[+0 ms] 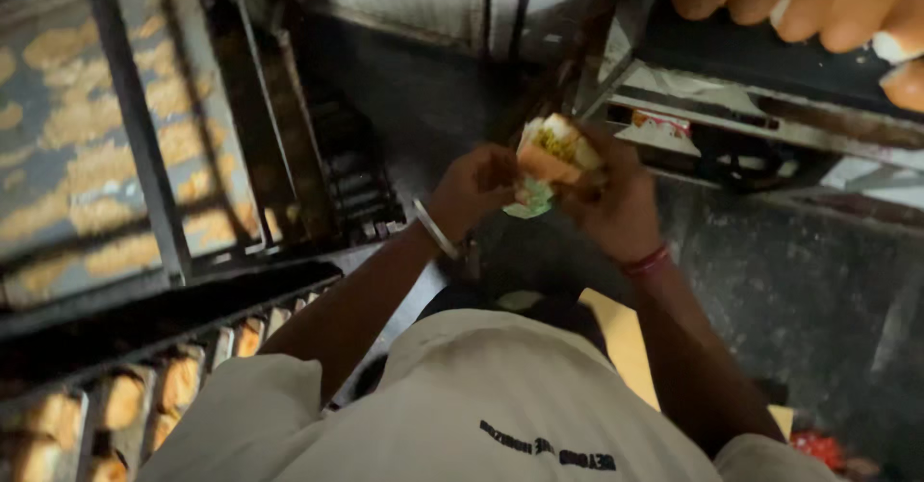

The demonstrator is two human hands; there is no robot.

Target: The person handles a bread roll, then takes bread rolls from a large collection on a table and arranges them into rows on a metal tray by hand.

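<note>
Right now I see both hands closed on one small wrapped packet (556, 155), held in air at chest height: left hand (478, 189) just left, right hand (616, 203) underneath, equally near.

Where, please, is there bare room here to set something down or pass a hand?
The dark stone floor right of the right hand lies bare. So does the dark strip above the left hand. The metal rack trays of golden baked pieces on the left are crowded.
</note>
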